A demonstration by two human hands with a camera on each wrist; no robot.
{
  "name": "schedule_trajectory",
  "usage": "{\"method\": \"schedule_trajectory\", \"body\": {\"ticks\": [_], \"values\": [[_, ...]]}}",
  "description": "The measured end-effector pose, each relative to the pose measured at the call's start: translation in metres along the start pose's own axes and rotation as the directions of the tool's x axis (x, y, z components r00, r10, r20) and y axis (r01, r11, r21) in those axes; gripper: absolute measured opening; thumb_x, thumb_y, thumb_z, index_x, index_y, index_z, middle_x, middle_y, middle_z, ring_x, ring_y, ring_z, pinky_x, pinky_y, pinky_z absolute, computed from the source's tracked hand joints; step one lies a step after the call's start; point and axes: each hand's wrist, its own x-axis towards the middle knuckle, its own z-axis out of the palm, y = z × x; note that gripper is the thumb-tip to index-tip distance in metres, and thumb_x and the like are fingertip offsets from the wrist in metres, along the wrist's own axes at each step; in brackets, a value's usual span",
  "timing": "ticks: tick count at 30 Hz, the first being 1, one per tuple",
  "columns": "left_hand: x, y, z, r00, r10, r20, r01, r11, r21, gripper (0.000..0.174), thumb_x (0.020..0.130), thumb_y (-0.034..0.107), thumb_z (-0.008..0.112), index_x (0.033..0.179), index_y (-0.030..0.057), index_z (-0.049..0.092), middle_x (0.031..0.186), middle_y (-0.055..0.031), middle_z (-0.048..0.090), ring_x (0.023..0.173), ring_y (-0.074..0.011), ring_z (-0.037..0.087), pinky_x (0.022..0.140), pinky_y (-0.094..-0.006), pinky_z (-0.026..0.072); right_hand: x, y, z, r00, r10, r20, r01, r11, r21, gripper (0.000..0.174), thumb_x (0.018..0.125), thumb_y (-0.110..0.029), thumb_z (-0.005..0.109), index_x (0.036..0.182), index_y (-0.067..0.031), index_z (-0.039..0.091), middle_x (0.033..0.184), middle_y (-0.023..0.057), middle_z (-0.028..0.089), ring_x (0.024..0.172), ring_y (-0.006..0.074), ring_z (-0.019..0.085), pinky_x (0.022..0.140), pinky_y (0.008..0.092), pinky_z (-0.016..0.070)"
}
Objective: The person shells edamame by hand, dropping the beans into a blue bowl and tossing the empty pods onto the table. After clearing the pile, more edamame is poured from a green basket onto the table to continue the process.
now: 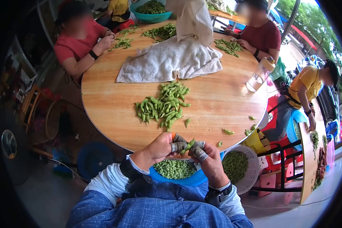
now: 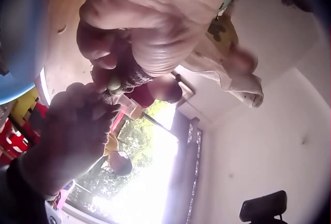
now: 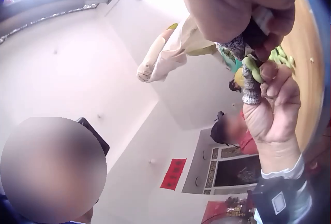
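Between my two hands, over the table's near edge, is a green soybean pod (image 1: 188, 146). My left hand (image 1: 155, 150) pinches one end of it with thumb and finger, both wrapped in grey knitted bands. At the other end my right hand (image 1: 213, 166) grips it with similarly wrapped digits. The right wrist view shows the pod (image 3: 253, 68) lying against the left thumb. Just below the hands is a blue basin (image 1: 197, 178) holding shelled green beans (image 1: 174, 169). A heap of unshelled pods (image 1: 161, 104) lies on the round wooden table (image 1: 110, 110) ahead.
A white basket (image 1: 254, 167) of pods stands to the right of the basin. Several loose pods (image 1: 228, 131) lie near the table's right edge. Farther back are a crumpled white towel (image 1: 171, 60) and a clear bottle (image 1: 258, 76). Other people sit around handling pods.
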Motion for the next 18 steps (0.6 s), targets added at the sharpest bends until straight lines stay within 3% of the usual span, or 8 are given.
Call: {"method": "schedule_trajectory", "body": {"ticks": [4,6,10,18], "values": [[-0.003,-0.003,0.009,0.997,0.001,-0.083,-0.002,1.000,-0.008,0.014,0.076,0.015,0.060,0.077,0.0009,0.056,0.064,-0.0030,0.056,0.048,-0.0053,0.046,0.041,-0.0156,0.0326,-0.003,0.000,0.005,1.000,-0.012,-0.026,0.013,0.998,0.062,0.014,0.081,-0.017,0.054,0.085,-0.0037,0.056,0.070,-0.0039,0.053,0.059,0.0026,0.043,0.051,0.0166,0.0331],[0.000,-0.012,0.004,0.999,0.013,-0.044,-0.014,1.000,-0.021,0.015,0.076,0.015,0.060,0.077,0.0009,0.056,0.064,-0.0034,0.057,0.048,-0.0051,0.046,0.043,-0.0152,0.0328,-0.006,-0.001,0.005,0.996,-0.018,-0.082,0.020,0.999,0.026,0.015,0.080,-0.017,0.055,0.084,-0.0032,0.056,0.068,-0.0027,0.054,0.057,0.0034,0.043,0.050,0.0175,0.0322],[-0.002,-0.011,0.007,0.999,0.044,0.032,-0.044,0.999,0.001,0.013,0.077,0.014,0.060,0.079,0.0021,0.055,0.064,-0.0020,0.056,0.048,-0.0045,0.044,0.044,-0.0159,0.0332,-0.008,-0.003,0.003,0.996,-0.074,-0.054,0.074,0.997,0.010,0.016,0.078,-0.016,0.056,0.082,-0.0007,0.056,0.067,0.0001,0.055,0.055,0.0054,0.044,0.049,0.0179,0.0326],[-0.003,-0.017,0.007,0.997,0.080,0.001,-0.080,0.997,-0.023,0.009,0.078,0.009,0.057,0.076,0.0015,0.052,0.064,-0.0025,0.056,0.051,-0.0053,0.047,0.045,-0.0166,0.0338,-0.004,0.012,0.001,0.985,-0.145,-0.095,0.148,0.989,0.021,0.015,0.078,-0.016,0.056,0.077,-0.0011,0.054,0.059,0.0031,0.051,0.046,0.0081,0.041,0.042,0.0184,0.0294]]}}
